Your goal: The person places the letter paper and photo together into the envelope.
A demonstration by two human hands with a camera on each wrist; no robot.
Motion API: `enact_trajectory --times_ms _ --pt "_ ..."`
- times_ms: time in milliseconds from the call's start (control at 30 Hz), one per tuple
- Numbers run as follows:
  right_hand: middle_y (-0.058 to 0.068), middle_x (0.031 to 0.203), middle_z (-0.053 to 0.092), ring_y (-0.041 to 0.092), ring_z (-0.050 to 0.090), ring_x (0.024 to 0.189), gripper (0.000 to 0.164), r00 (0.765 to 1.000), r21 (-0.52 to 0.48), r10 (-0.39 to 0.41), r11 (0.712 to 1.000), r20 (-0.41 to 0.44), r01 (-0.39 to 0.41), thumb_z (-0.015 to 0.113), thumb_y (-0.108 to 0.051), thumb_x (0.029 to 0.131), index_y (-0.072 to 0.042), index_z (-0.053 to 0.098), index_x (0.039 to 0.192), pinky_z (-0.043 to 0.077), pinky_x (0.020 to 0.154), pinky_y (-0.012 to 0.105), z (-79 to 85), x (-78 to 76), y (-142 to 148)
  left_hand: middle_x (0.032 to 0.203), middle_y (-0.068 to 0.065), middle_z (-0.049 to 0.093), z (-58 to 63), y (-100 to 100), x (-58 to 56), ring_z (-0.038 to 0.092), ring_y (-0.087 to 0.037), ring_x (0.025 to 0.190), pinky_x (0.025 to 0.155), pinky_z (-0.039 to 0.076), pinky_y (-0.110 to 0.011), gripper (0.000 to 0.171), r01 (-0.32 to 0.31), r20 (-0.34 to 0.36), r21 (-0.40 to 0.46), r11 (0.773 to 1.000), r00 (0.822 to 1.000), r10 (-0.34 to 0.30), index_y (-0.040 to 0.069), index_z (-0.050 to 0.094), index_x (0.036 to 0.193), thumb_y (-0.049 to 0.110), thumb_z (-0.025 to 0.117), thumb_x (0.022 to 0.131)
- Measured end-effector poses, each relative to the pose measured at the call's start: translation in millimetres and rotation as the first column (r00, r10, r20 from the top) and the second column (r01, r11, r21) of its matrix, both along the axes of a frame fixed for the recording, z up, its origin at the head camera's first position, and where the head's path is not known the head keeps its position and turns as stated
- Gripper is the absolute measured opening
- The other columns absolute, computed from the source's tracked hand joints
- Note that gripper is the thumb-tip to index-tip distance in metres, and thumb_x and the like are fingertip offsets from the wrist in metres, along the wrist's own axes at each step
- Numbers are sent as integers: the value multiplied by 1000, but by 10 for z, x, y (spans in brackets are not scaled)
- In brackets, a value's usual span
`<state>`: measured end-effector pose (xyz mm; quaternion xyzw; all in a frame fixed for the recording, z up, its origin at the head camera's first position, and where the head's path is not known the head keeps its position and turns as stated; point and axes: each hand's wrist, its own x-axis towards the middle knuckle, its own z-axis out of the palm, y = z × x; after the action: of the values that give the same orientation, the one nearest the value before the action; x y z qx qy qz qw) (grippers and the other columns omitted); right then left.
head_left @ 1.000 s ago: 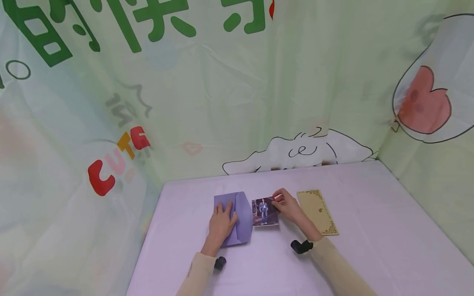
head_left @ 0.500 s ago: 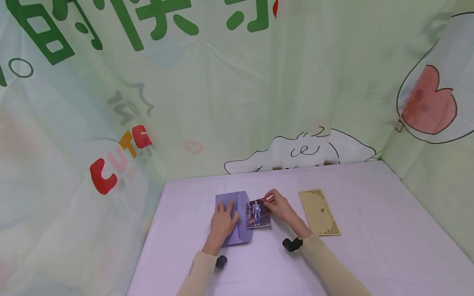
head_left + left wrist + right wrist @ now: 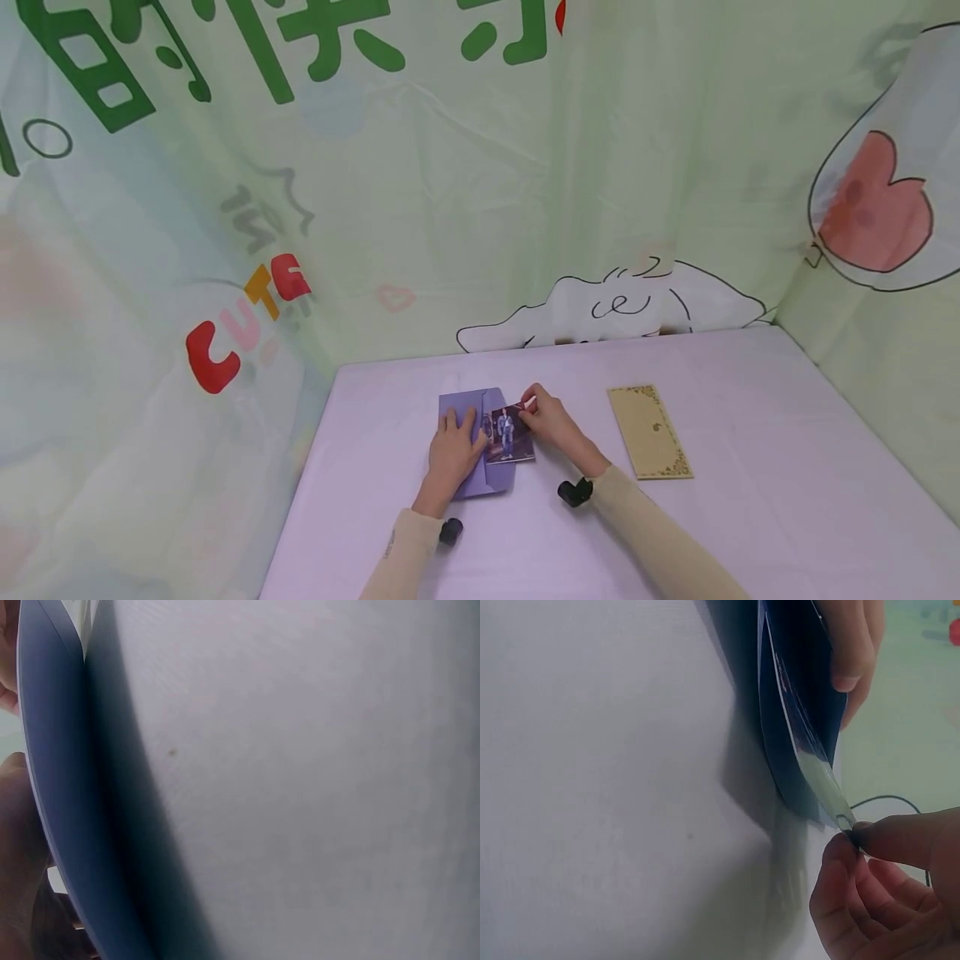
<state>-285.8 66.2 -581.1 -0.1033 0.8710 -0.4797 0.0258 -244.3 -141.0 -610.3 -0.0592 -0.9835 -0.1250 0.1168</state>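
A purple envelope lies on the table with its flap opened toward the right. My left hand rests on top of it, fingers spread, thumb near the opening. My right hand pinches a small photo of a standing figure by its upper right edge, between thumb and fingers. The photo overlaps the flap, its left edge right at the envelope's mouth near the left thumb. In the right wrist view the photo stands edge-on between the dark envelope's layers, its near end in the right fingertips.
A tan card with an ornate brown border lies on the right part of the table. The white-covered table is enclosed by printed curtains at the back and sides. A dark wrist camera sits at the right cuff.
My right hand has moved left with the photo, from beside the envelope to over its flap and up to its mouth. My left hand has stayed on the envelope.
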Motion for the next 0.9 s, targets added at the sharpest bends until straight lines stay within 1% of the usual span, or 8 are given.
enact_trajectory --times_ms 167,300,467,700,800,900 --pt "14 82 70 17 63 70 20 1000 27 27 999 -7 -27 67 0 90 2 55 106 50 62 28 -6 -1 -95 138 -33 53 14 12 -4 53 -49 127 96 53 -53 53 -1 20 8 1000 1000 1 12 59 140 38 54 94" --pt "13 81 69 16 61 69 20 999 46 43 998 -8 -42 67 0 90 2 55 106 48 61 27 4 -9 -186 138 -32 54 14 15 -15 54 -48 126 95 53 -52 52 -3 11 -7 1000 1000 3 12 59 139 38 55 94" --pt "12 78 69 14 60 66 20 996 57 67 996 -53 -64 68 1 89 3 56 105 47 57 25 -18 -20 -296 137 -32 55 12 13 -19 55 -47 125 92 55 -52 52 -5 1 -28 1000 1000 5 13 60 139 39 55 94" --pt "9 75 68 10 56 63 19 993 48 97 994 -72 -94 70 1 88 3 59 103 43 55 22 -64 -8 -428 135 -32 56 11 17 -6 57 -48 122 90 56 -51 51 -1 -34 -26 1000 999 0 12 62 137 38 56 94" --pt "9 74 68 9 55 62 19 990 35 109 994 -90 -107 70 1 87 4 59 103 43 55 22 -80 18 -471 135 -33 56 16 15 4 58 -48 122 90 56 -51 51 2 -40 -33 999 999 -4 12 62 136 39 55 94" --pt "10 74 69 9 58 63 18 988 23 115 993 -102 -113 70 1 87 5 60 102 46 56 23 -100 38 -517 135 -32 56 13 13 7 58 -47 121 89 56 -51 52 6 -42 -39 999 999 -7 12 62 136 40 54 94"
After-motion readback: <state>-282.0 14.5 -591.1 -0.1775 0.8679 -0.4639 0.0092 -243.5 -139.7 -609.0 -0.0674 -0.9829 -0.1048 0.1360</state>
